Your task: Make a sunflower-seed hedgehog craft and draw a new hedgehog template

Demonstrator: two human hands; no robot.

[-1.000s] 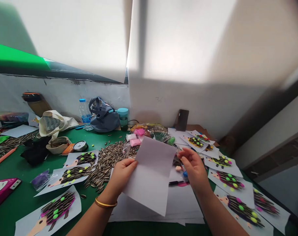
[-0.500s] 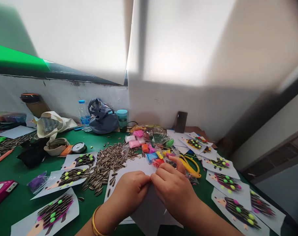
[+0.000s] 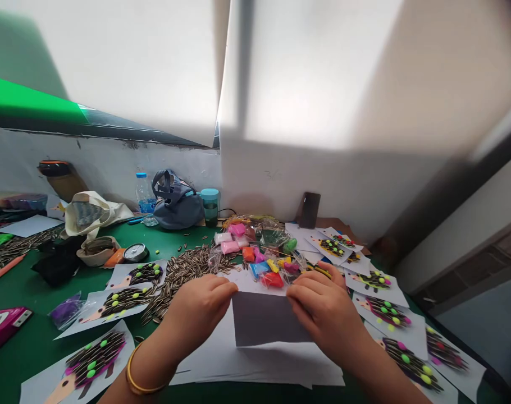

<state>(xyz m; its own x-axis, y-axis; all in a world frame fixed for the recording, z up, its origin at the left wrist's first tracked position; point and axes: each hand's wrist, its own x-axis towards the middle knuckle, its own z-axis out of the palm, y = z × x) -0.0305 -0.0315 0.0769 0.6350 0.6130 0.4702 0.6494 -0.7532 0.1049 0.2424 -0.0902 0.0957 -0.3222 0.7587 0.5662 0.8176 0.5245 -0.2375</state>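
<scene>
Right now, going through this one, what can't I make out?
Head view, hidden: the right edge of the raised white paper sheet, behind the right hand; its far side faces away.
Head view, cut off: the snout end of the nearest left sunflower-seed hedgehog collage, by the bottom edge.
Head view, cut off: part of the magenta box, by the left edge.
Head view, too faint: the writing at the back.

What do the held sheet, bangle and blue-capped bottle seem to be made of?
Sheet: probably matte paper, thin and without glare. Bangle: perhaps polished metal, golden and shiny. Bottle: likely smooth, clear plastic, its walls see-through.
</scene>
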